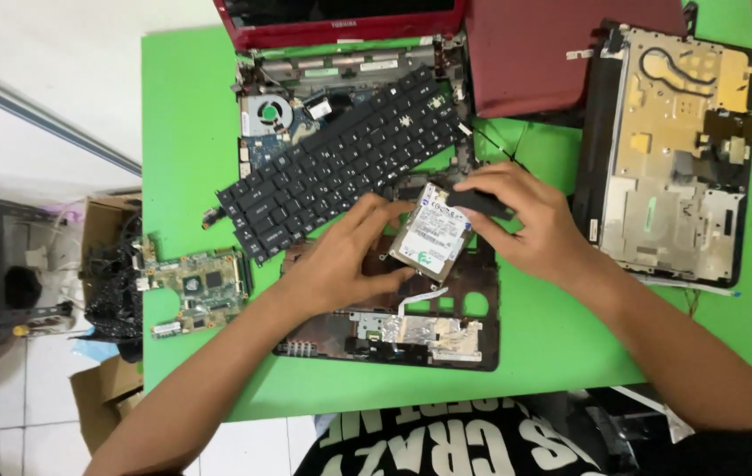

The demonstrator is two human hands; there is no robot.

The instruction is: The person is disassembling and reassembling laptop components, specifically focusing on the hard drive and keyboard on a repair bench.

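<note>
Hard drive (431,234): flat metal rectangle, white label face up, long axis tilted from near-left to far-right. Held above the dark plastic laptop frame (473,339) on the green bench (186,123). Left hand (345,260) grips its left edge; right hand (521,220) pinches a black strip (481,203) at its far corner. Black keyboard (340,159) lies just beyond, askew.

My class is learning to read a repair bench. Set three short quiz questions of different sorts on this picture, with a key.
1. True or false: the detached keyboard lies flat and square on the green table.
2. Which thing do both hands hold? A) hard drive B) cooling fan C) loose circuit board
3. What lies left of the left hand, near the table's edge?

Key
1. False: it rests askew across the opened red laptop.
2. A: the hard drive; the right hand also pinches a black part.
3. A loose circuit board.
</note>
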